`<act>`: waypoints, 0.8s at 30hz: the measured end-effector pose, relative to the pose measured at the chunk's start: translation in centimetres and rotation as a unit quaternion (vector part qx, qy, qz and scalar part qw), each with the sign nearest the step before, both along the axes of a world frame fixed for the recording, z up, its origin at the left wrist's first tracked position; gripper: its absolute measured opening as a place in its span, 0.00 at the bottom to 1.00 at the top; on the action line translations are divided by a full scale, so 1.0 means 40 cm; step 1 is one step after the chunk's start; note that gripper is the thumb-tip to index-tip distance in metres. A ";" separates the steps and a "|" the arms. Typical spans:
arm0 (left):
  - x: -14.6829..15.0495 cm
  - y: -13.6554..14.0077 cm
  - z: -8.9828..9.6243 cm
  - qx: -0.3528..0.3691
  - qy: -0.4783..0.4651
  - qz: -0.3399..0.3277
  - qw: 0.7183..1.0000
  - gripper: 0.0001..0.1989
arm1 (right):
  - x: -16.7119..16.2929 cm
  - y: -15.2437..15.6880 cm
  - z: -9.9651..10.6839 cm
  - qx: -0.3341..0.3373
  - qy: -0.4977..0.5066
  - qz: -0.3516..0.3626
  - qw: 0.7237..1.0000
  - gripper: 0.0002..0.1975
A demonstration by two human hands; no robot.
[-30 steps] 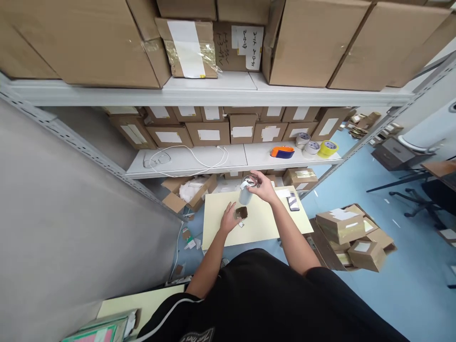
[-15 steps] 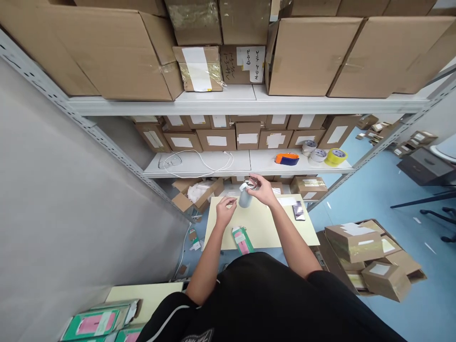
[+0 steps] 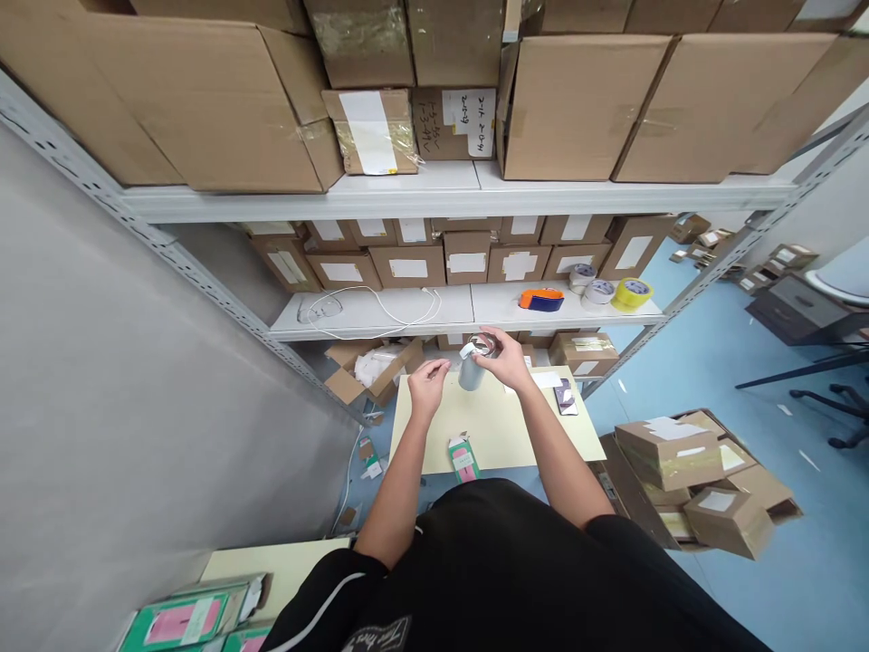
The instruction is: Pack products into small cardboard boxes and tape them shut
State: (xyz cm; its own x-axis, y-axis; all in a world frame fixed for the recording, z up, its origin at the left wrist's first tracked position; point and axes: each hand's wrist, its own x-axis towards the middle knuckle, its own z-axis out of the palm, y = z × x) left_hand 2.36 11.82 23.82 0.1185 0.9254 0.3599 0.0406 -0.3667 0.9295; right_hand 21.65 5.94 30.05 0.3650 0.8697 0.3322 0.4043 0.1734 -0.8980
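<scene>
My right hand (image 3: pixel 506 359) is wrapped round the upper part of a pale grey-blue bottle (image 3: pixel 471 374) with a shiny silvery top and a small white piece at its left side. The bottle stands about upright over the far part of a cream table (image 3: pixel 414 448); I cannot tell whether its base touches the surface. Just to the left, apart from the bottle, my left hand (image 3: pixel 427 385) has thumb and fingertips pinched together; what they hold, if anything, is too small to make out. A green and pink box (image 3: pixel 464 460) with a torn-looking end lies at the table's near edge.
A phone (image 3: pixel 566 398) and white paper (image 3: pixel 545 379) lie at the table's right. On the shelf (image 3: pixel 448 317) above are a white cable, an orange and blue item (image 3: pixel 541 300) and tape rolls (image 3: pixel 633 293). Cartons (image 3: pixel 669 453) stand on the floor to the right.
My left hand has risen slightly, still pinched. My right hand keeps its hold on the bottle, which has shifted a little. The view has moved slightly.
</scene>
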 end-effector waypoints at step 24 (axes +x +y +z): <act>-0.001 -0.008 0.024 -0.075 0.003 0.034 0.997 0.23 | -0.021 0.006 -0.008 -0.010 -0.026 0.001 1.000 0.31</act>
State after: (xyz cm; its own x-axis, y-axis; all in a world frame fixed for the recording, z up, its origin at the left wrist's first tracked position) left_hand 2.32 11.50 24.79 0.0545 0.9749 0.2159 0.0656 -0.2193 0.9735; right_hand 20.83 6.16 29.75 0.3463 0.8771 0.3328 0.4494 0.1562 -0.8796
